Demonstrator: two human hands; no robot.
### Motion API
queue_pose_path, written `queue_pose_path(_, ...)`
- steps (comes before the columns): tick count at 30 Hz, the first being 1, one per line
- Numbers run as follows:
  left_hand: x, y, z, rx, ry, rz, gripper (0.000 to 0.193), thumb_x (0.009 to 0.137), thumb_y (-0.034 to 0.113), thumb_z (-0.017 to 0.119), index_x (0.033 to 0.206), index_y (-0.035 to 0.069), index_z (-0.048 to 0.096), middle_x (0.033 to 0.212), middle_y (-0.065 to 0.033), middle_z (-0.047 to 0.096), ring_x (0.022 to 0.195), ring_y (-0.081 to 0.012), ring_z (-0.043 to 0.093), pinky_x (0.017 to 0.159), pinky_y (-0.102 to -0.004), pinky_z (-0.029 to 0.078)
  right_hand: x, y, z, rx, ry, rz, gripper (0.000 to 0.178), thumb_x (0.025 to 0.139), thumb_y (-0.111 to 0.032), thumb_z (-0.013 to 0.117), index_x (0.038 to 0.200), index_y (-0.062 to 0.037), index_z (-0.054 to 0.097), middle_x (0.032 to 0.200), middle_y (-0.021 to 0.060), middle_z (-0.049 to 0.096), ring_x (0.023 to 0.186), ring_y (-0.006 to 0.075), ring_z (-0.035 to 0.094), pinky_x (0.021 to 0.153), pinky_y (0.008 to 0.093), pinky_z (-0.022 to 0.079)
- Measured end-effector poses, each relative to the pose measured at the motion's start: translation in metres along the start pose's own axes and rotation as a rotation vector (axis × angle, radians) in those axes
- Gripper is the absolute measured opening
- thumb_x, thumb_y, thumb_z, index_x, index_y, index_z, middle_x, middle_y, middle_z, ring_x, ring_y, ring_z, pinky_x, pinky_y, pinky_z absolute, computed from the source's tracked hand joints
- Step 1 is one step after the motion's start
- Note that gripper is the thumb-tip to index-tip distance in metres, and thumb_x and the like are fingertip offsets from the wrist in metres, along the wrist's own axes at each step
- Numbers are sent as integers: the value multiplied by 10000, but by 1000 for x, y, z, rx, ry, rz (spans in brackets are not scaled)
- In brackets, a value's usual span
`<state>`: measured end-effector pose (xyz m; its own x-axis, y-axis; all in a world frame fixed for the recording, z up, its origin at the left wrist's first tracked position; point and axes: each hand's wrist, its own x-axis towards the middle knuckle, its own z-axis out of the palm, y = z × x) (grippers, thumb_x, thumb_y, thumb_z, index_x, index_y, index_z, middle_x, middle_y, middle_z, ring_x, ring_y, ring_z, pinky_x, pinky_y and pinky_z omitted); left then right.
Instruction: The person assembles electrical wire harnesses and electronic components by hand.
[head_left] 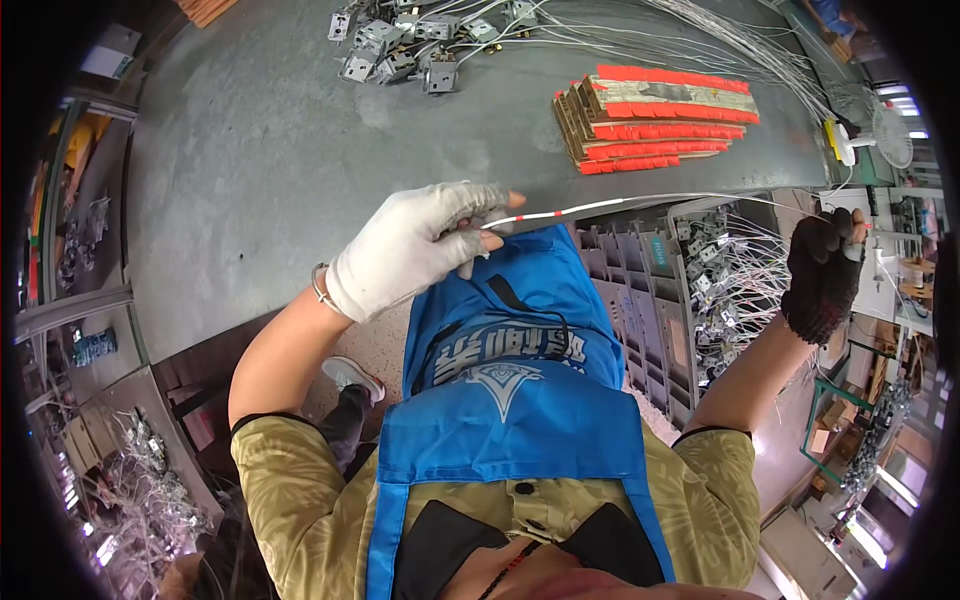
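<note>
My left hand (410,245), in a white glove with bare fingertips, is over the near edge of the grey table, its fingers closed round one end of a white wire (590,207). Short red bands mark the wire near those fingers. From there it runs to the right, bowing slightly, toward my right hand (825,265). That hand wears a dark glove and is raised past the table's right corner. Its fingers are pinched on the wire's far part, where a small red mark shows at the fingertips.
Red-edged wooden boards (670,110) lie stacked on the grey table (270,150). Small metal boxes (400,50) with trailing wires lie at the far side. A small white fan (888,138) stands at the right corner. Below it, a grey crate (640,300) stands beside more wired metal parts (735,290).
</note>
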<state>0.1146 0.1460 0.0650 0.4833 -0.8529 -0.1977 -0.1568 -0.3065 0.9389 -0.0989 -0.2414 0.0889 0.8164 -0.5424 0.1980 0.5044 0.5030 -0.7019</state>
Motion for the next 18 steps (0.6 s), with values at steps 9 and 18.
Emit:
queue_pose_path(9,15,-6,9,-91,14,-93,248,912,67,655,1158,35,672,761,2,624,588,-57,546,527,-229,444,-13,-9,-37,-135,-13,-39,230,1016,-267,539,1066,-54,609,820,8,563,659,123,455,578,252,393)
queue_pose_path(18,52,-47,62,189,-200,110,137,898,-28,624,1027,-15,669,799,-23,653,657,-79,588,596,-231,481,-33,-66,-62,-193,272,-88,230,980,-264,603,1120,-81,618,796,-10,545,639,116,459,525,231,359)
